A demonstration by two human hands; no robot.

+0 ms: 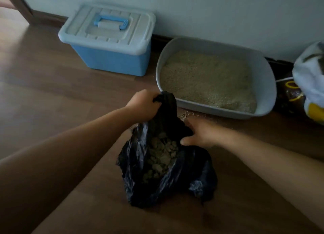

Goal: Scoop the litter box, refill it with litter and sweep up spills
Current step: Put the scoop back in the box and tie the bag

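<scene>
Between left hand (144,105) and right hand (199,135), the black bag (168,184) gapes open.

- Dim, underexposed indoor light with a cool cast; the wall (210,14) reads grey-blue.
- The brightest patch lies on the floor (17,34) at upper left, so light seems to come from that side.
- The black bag (192,172) loses nearly all detail, with only a faint sheen on its folds.
- Focus is soft throughout; the right hand (201,135) is smeared, the left hand (142,104) a little sharper.
- Wide-angle distortion curves the baseboard (50,17) and stretches the left forearm (61,155) towards the lower corner.
</scene>
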